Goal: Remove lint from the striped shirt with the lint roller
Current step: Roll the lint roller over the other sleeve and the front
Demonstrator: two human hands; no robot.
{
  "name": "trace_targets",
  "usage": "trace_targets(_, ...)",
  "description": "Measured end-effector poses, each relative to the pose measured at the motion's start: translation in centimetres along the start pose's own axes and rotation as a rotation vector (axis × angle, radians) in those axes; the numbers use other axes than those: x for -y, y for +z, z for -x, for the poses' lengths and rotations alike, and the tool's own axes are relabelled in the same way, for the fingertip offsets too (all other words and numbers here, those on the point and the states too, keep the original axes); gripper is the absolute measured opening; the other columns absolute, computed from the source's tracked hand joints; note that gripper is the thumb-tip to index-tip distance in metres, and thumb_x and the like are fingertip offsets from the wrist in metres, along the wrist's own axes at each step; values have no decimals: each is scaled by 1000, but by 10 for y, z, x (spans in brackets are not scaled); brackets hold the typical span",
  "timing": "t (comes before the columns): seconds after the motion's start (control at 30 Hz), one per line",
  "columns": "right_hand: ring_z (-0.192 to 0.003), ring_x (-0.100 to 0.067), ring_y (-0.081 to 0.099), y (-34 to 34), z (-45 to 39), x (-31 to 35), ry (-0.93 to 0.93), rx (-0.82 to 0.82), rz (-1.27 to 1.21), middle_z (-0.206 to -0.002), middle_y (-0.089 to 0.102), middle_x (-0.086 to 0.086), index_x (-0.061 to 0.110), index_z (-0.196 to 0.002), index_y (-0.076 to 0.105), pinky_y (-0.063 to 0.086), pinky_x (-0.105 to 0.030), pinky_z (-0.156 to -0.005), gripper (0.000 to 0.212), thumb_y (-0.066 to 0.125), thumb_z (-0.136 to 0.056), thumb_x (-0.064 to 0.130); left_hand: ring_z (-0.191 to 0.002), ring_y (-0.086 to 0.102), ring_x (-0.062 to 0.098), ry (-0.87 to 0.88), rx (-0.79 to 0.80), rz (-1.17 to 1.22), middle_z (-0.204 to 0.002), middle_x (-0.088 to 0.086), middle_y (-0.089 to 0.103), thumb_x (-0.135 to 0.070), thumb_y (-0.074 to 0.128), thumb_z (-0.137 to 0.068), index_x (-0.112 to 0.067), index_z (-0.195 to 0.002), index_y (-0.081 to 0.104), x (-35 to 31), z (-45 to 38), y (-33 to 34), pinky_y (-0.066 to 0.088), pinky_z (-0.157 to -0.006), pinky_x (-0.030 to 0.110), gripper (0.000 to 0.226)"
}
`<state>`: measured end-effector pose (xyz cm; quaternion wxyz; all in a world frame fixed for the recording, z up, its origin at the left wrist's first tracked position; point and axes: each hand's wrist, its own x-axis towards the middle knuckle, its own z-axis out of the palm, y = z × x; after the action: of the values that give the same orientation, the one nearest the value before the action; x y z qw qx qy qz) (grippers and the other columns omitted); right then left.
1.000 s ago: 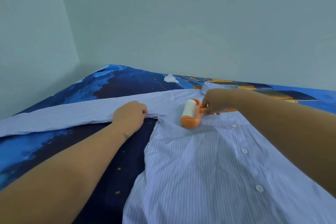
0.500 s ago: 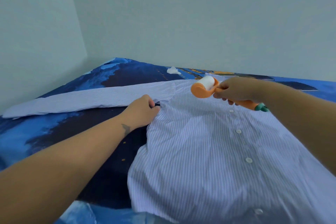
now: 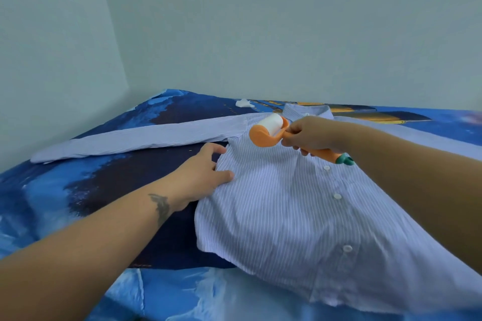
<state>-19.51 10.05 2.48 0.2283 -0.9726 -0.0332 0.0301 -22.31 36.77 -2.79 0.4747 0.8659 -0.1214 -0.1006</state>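
Observation:
The pale blue striped shirt (image 3: 281,206) lies flat on the bed, buttons up, one sleeve stretched out to the left. My right hand (image 3: 311,134) grips the orange handle of the lint roller (image 3: 268,130); its white roll sits at the shirt's left shoulder, near the collar. The handle ends in a green tip. My left hand (image 3: 206,174) presses on the shirt's left side edge below the armpit, fingers spread, thumb on the fabric.
The bed carries a blue and dark navy printed sheet (image 3: 104,190). A small crumpled white scrap (image 3: 243,103) lies on the sheet beyond the shoulder. Plain walls stand close behind the bed and at the left.
The roller went from the upper chest up toward the shoulder and collar. My left hand slid from the armpit down the shirt's side edge. The view tilted.

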Motion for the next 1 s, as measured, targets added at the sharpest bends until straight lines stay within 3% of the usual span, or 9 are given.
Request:
trace_targets(0.23,-63,-7,67,2,20,11,-58,16,159,-77,68,9,30,-81,63,51,-30,-72,15,57,-89,41,-70,65,17,-23,-64,-227,-88,1,69,-35,54,-91,-37,-121,40,0,19,-7,52,-65,33,34)
trace_targets(0.33,-72,-7,65,-2,26,12,-98,43,247,-75,68,12,28,-89,65,44,-25,-68,13,58,-90,39,-62,63,6,-25,-8,-397,-78,-6,67,-39,55,-91,-32,-125,38,1,26,-7,45,-54,23,39)
trace_targets(0.43,-76,-9,55,-5,31,16,-147,78,312,-80,61,13,27,-95,63,39,-22,-63,17,59,-90,42,-78,62,9,-3,37,-607,-92,-5,66,-43,52,-93,-24,-137,32,2,33,-7,47,-66,25,52)
trace_targets(0.53,-87,-13,56,-6,34,22,-176,130,411,-92,61,10,28,-106,63,45,-26,-75,22,60,-90,43,-92,63,19,-14,71,-843,-110,4,65,-50,47,-93,-20,-142,26,-1,38,-8,49,-85,36,62)
trace_targets(0.63,-95,-14,59,-3,37,29,-204,195,440,-100,65,8,28,-111,65,46,-28,-84,24,62,-90,39,-64,64,12,-26,72,-1033,-77,-5,65,-49,46,-91,-25,-131,35,-6,38,-14,47,-64,31,47)
trace_targets(0.67,-95,-12,58,-1,38,33,-218,215,452,-100,64,9,28,-113,66,45,-26,-84,25,63,-90,38,-67,61,12,2,51,-1054,-79,-8,62,-43,47,-91,-26,-127,39,-7,36,-17,43,-61,30,40)
trace_targets(0.77,-94,-8,54,9,41,47,-264,256,486,-103,62,12,29,-118,66,42,-25,-85,31,63,-89,39,-86,56,15,115,-2,-922,-97,-7,58,-28,53,-91,-24,-110,50,-4,22,-20,47,-75,34,19)
trace_targets(0.83,-88,-7,54,17,43,58,-322,267,489,-94,62,15,31,-112,69,42,-24,-78,28,65,-87,42,-89,57,16,150,-52,-745,-97,-5,61,-21,54,-89,-22,-100,50,1,14,-18,48,-81,34,12)
trace_targets(1.0,-63,-5,50,36,50,87,-437,247,493,-70,61,9,30,-91,73,40,-25,-60,20,67,-81,46,-85,58,16,151,-181,-542,-95,-4,61,-13,47,-89,-24,-98,47,11,-6,-21,45,-71,28,14)
